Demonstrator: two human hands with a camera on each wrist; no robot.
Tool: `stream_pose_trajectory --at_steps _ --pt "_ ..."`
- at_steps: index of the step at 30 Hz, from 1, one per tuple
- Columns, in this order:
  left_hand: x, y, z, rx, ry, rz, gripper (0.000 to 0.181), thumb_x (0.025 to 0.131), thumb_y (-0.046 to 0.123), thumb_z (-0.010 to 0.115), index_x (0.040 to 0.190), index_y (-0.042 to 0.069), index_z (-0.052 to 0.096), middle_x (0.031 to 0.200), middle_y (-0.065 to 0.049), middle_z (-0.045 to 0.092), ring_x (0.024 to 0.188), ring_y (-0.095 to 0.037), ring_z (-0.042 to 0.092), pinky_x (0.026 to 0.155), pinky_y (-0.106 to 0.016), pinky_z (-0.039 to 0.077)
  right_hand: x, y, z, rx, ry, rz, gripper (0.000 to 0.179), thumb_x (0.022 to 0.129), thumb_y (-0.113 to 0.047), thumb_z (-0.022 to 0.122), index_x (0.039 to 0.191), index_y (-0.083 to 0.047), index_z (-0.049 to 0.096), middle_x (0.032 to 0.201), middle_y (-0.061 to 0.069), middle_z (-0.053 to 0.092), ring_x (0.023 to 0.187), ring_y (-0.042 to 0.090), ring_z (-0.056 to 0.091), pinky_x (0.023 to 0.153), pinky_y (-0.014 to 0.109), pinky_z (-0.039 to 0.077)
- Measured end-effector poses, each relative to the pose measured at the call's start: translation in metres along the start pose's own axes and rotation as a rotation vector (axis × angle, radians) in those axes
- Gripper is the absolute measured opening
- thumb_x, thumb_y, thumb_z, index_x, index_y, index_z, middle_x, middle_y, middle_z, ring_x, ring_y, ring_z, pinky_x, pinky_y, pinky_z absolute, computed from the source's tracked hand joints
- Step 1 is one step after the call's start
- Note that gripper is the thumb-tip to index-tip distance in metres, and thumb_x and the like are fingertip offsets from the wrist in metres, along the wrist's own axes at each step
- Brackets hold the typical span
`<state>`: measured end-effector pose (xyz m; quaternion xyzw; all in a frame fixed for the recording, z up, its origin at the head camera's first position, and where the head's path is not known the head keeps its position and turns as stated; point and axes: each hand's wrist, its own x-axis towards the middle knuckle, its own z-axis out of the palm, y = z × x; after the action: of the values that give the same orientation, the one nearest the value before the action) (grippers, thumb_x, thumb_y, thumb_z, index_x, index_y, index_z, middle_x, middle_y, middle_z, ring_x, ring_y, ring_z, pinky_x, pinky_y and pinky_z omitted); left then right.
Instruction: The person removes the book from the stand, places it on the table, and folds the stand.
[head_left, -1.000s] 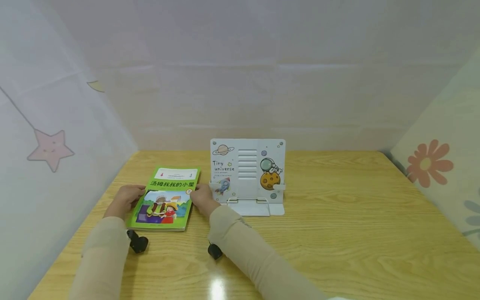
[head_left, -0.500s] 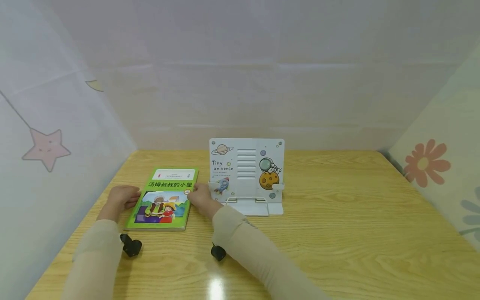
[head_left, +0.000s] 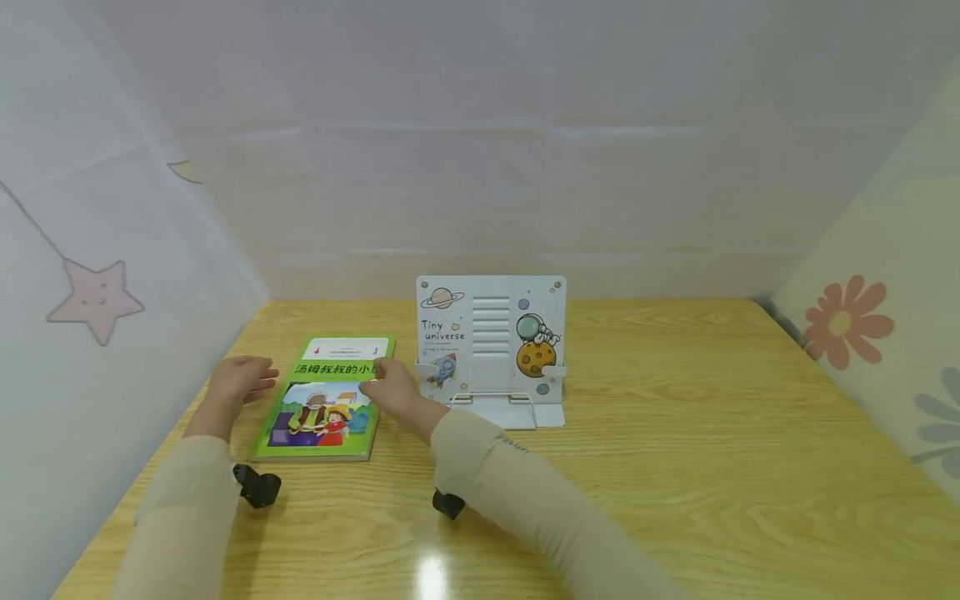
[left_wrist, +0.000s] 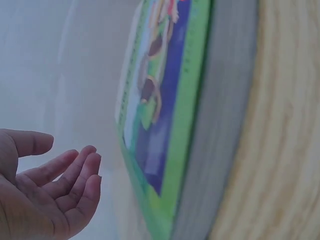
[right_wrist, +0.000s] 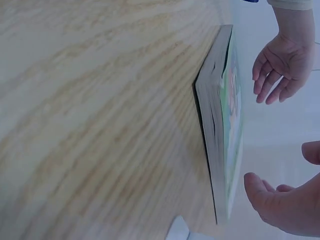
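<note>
The book (head_left: 318, 404) lay flat on the tabletop (head_left: 675, 450), left of the stand (head_left: 491, 367), its long axis running away from the person. The right grip (head_left: 400, 392), on the book's stand side, looked to me the nearer; the left grip (head_left: 231, 386) hung just beyond the opposite edge. Both were relaxed, holding nothing

The book (head_left: 322, 412) lies on the table (head_left: 675, 425), left hand (head_left: 234, 385) at its nine o'clock, right hand (head_left: 399, 389) at three. Farther out toward three sits the bookstand (head_left: 491, 358).
</note>
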<state>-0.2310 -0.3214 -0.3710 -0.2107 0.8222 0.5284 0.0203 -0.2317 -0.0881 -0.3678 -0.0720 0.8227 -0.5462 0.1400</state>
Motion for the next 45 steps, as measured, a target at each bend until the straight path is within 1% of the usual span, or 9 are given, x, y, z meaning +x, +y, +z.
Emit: stream_pose_trajectory --at_steps 4,9,18,25,32,34,39,41,45 --pt "0.018 -0.007 -0.002 -0.042 -0.028 0.048 0.058 0.089 0.032 0.042 0.13 -0.007 0.029 0.123 -0.025 0.041 0.088 -0.016 0.056 0.059 -0.014 0.045 -0.002 -0.003 -0.008 0.002 -0.042 -0.038 0.046 0.079 -0.016 0.061 0.121 -0.004 0.046 0.111 0.01 0.052 0.102 0.024 0.049 0.08 0.032 0.044" --pt "0.035 -0.012 0.002 -0.056 -0.053 0.115 0.062 0.087 0.038 0.045 0.13 -0.003 0.031 0.122 -0.022 0.044 0.089 -0.014 0.056 0.067 -0.02 0.048 -0.005 -0.007 -0.022 0.014 -0.104 -0.086 0.049 0.081 -0.017 0.059 0.125 -0.004 0.043 0.108 0.009 0.054 0.098 0.023 0.05 0.077 0.032 0.045" --pt "0.042 -0.008 0.021 -0.043 -0.067 0.206 0.077 0.079 0.055 0.047 0.13 -0.001 0.034 0.12 -0.02 0.046 0.091 -0.016 0.056 0.072 -0.026 0.048 -0.008 -0.007 -0.049 -0.002 -0.123 -0.169 0.048 0.082 -0.02 0.06 0.124 -0.003 0.043 0.109 0.009 0.054 0.1 0.021 0.05 0.077 0.029 0.044" --pt "0.062 -0.007 0.039 -0.106 -0.071 0.199 0.079 0.067 0.064 0.053 0.126 0.012 0.043 0.113 -0.007 0.054 0.097 -0.019 0.054 0.079 -0.032 0.045 -0.012 -0.003 -0.081 -0.026 -0.124 -0.218 0.047 0.084 -0.019 0.057 0.126 -0.002 0.041 0.114 0.01 0.052 0.1 0.02 0.05 0.076 0.028 0.045" --pt "0.088 -0.009 0.058 -0.163 -0.12 0.229 0.072 0.068 0.06 0.057 0.123 0.016 0.045 0.109 -0.004 0.056 0.097 -0.02 0.054 0.084 -0.039 0.041 -0.015 0.006 -0.116 -0.078 -0.076 -0.248 0.044 0.084 -0.019 0.057 0.123 -0.002 0.045 0.114 0.01 0.053 0.1 0.02 0.051 0.08 0.028 0.043" --pt "0.077 0.0 0.062 -0.139 -0.14 0.237 0.071 0.068 0.06 0.057 0.122 0.017 0.045 0.108 -0.001 0.056 0.096 -0.016 0.054 0.085 -0.038 0.041 -0.016 0.01 -0.125 -0.07 -0.059 -0.254 0.044 0.084 -0.019 0.057 0.123 -0.003 0.045 0.114 0.01 0.052 0.1 0.02 0.05 0.081 0.028 0.043" --pt "-0.01 0.061 0.068 -0.091 -0.213 0.29 0.065 0.082 0.048 0.05 0.127 0.003 0.038 0.117 -0.015 0.05 0.104 -0.026 0.049 0.089 -0.041 0.036 -0.018 0.02 -0.145 -0.04 -0.011 -0.278 0.042 0.083 -0.016 0.058 0.121 -0.002 0.047 0.114 0.011 0.053 0.099 0.021 0.051 0.082 0.03 0.043" --pt "-0.034 0.075 0.071 -0.111 -0.231 0.314 0.061 0.086 0.04 0.048 0.126 -0.004 0.036 0.118 -0.021 0.047 0.106 -0.031 0.046 0.091 -0.043 0.034 -0.02 0.024 -0.152 -0.027 -0.002 -0.285 0.042 0.083 -0.015 0.058 0.121 -0.001 0.047 0.114 0.013 0.052 0.1 0.022 0.051 0.082 0.031 0.043" --pt "-0.026 0.066 0.078 -0.18 -0.262 0.351 0.055 0.085 0.038 0.051 0.122 -0.002 0.043 0.114 -0.018 0.051 0.101 -0.028 0.05 0.089 -0.04 0.036 -0.029 0.029 -0.164 -0.025 -0.009 -0.301 0.043 0.084 -0.014 0.057 0.122 0.002 0.044 0.114 0.015 0.051 0.1 0.024 0.05 0.082 0.032 0.043"
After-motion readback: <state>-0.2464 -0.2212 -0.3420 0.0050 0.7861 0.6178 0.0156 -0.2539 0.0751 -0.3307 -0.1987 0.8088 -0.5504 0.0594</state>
